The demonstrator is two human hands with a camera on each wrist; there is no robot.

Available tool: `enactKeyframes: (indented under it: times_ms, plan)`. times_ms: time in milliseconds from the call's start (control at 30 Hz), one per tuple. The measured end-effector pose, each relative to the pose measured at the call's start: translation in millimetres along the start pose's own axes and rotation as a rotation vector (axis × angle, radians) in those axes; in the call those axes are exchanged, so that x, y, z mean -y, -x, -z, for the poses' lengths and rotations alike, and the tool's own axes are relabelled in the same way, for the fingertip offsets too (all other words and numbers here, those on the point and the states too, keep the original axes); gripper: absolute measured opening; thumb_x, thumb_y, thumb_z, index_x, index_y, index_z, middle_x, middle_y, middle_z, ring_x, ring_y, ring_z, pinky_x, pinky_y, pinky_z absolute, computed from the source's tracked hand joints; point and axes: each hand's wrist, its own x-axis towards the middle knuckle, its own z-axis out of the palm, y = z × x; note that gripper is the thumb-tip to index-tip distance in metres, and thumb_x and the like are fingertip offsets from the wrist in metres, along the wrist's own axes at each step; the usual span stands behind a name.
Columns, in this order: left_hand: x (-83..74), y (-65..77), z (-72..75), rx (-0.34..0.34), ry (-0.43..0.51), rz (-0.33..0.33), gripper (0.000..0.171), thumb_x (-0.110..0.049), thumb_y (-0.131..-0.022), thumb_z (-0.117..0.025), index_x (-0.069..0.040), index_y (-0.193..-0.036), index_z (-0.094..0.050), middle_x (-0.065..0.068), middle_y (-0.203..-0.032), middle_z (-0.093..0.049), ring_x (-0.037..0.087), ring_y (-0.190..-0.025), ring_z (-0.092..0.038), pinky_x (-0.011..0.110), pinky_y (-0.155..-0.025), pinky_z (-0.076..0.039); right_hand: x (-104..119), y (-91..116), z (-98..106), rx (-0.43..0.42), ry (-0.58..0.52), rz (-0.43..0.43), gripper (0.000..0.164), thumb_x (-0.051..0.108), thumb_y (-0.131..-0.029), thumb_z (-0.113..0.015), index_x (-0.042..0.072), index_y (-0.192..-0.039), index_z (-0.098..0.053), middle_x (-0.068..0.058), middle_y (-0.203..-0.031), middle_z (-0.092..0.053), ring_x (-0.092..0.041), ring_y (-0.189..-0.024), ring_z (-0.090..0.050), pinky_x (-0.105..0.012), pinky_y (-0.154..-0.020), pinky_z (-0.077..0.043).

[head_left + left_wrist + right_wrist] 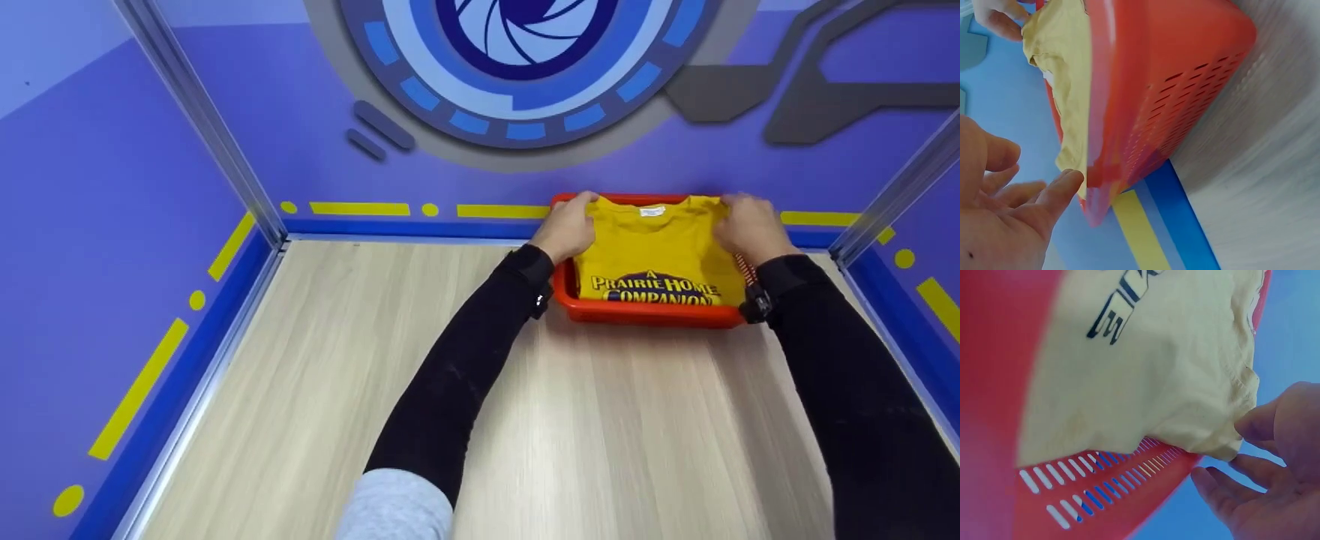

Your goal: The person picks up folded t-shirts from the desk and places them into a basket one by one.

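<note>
A yellow T-shirt (651,251), printed "A Prairie Home Companion", lies folded in a red plastic basket (652,313) with slotted sides. My left hand (568,229) is at the shirt's far left corner. Seen from the left wrist, one fingertip (1072,179) touches the cloth near the basket's rim, and the other fingers stand apart from it. On the far right corner, my right hand (752,229) pinches the shirt between thumb and fingers, as the right wrist view shows. A white label (652,211) shows at the neckline.
The basket stands on a pale wood-grain table (360,360), close to the blue back wall (465,172). Side panels (90,262) with metal frame posts (202,127) bound the table. Black sleeves (465,375) cover both forearms.
</note>
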Motion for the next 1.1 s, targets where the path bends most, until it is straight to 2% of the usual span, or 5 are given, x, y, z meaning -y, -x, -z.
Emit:
enactKeyframes:
  times_ms: [200, 467, 667, 867, 1100]
  plan:
    - [-6.5, 10.1, 0.2, 0.073, -0.095, -0.071, 0.036, -0.020, -0.104, -0.045, -0.025, -0.137, -0.056, -0.005, -0.142, -0.057, 0.009, -0.112, -0.058, 0.023, -0.092, -0.046, 8.0, 7.7, -3.9, -0.043, -0.012, 0.063, 0.042, 0.013, -0.095, -0.047, -0.003, -0.132, -0.059, -0.035, -0.132, -0.056, -0.054, -0.124, -0.047, -0.064, -0.107, -0.034]
    - [-18.0, 34.0, -17.5, 0.366, -0.263, -0.164, 0.031, -0.018, -0.099, -0.052, -0.020, -0.123, -0.070, -0.004, -0.122, -0.068, 0.011, -0.105, -0.062, 0.024, -0.089, -0.052, 10.5, 33.0, -2.0, 0.268, 0.053, 0.126, 0.031, 0.020, -0.094, -0.055, 0.004, -0.113, -0.073, -0.020, -0.106, -0.071, -0.035, -0.096, -0.061, -0.050, -0.084, -0.049]
    - [-20.9, 44.4, -23.7, 0.502, -0.434, -0.097, 0.032, -0.021, -0.098, -0.054, -0.024, -0.127, -0.068, -0.007, -0.128, -0.064, 0.009, -0.117, -0.056, 0.025, -0.106, -0.044, 13.0, 51.1, -8.3, 0.466, 0.112, 0.232, 0.029, 0.028, -0.096, -0.061, 0.011, -0.116, -0.075, -0.010, -0.106, -0.073, -0.025, -0.095, -0.061, -0.045, -0.087, -0.049]
    - [-18.3, 42.2, -19.9, 0.512, -0.445, -0.091, 0.031, -0.024, -0.099, -0.054, -0.022, -0.126, -0.067, -0.005, -0.127, -0.064, 0.010, -0.114, -0.056, 0.026, -0.104, -0.045, 13.8, 54.6, -9.0, 0.462, 0.112, 0.232, 0.030, 0.030, -0.096, -0.061, 0.012, -0.117, -0.074, -0.011, -0.109, -0.072, -0.029, -0.101, -0.060, -0.053, -0.095, -0.048]
    - [-14.2, 24.4, -14.6, 0.375, -0.351, -0.045, 0.039, -0.019, -0.100, -0.051, -0.020, -0.139, -0.057, -0.001, -0.139, -0.058, 0.012, -0.110, -0.056, 0.025, -0.096, -0.050, 19.6, 35.3, -0.3, 0.320, 0.104, 0.143, 0.051, 0.030, -0.102, -0.047, -0.005, -0.139, -0.052, -0.034, -0.137, -0.053, -0.052, -0.130, -0.046, -0.066, -0.109, -0.033]
